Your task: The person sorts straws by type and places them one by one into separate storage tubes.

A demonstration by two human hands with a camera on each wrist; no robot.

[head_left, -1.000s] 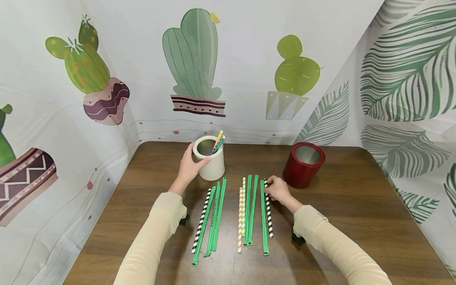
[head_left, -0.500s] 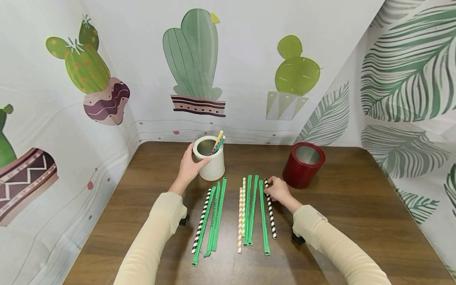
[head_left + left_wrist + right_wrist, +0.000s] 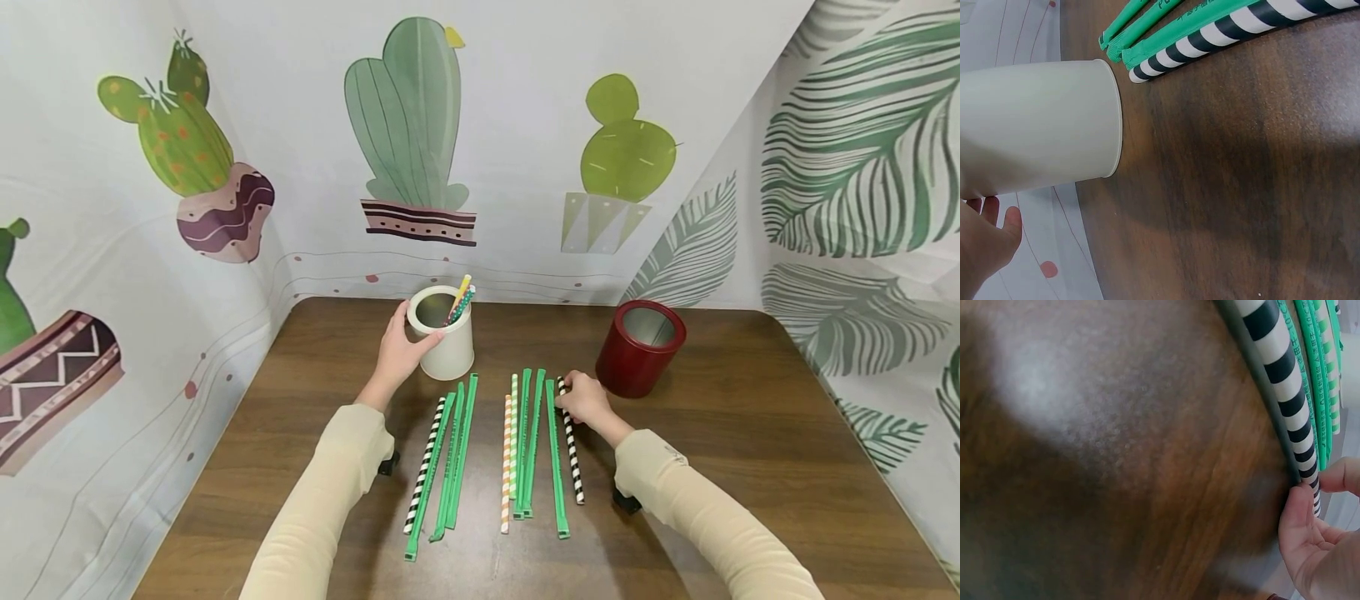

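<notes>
My left hand (image 3: 397,354) grips the cream-white can (image 3: 447,354) near its rim, thumb across the front and fingers at the left side. A yellow straw (image 3: 460,292) and a green dotted one (image 3: 459,308) stick up out of that can. With thumb and finger my right hand (image 3: 587,400) pinches the far end of a black-and-white striped straw (image 3: 573,462). In the right wrist view this striped straw (image 3: 1291,394) runs up from the fingertips. Just left of it lies a green wrapped straw (image 3: 557,467).
Several green wrapped straws (image 3: 523,450) lie beside an orange striped straw (image 3: 506,475) and a green striped one in the middle. Another group, with a second black-and-white straw (image 3: 422,471), lies to the left. A red can (image 3: 637,354) stands at the back right of the wooden table (image 3: 720,417).
The near end of the striped straw in my right hand has swung slightly right, away from the green wrapped straw. My left hand and the white can have stayed put.
</notes>
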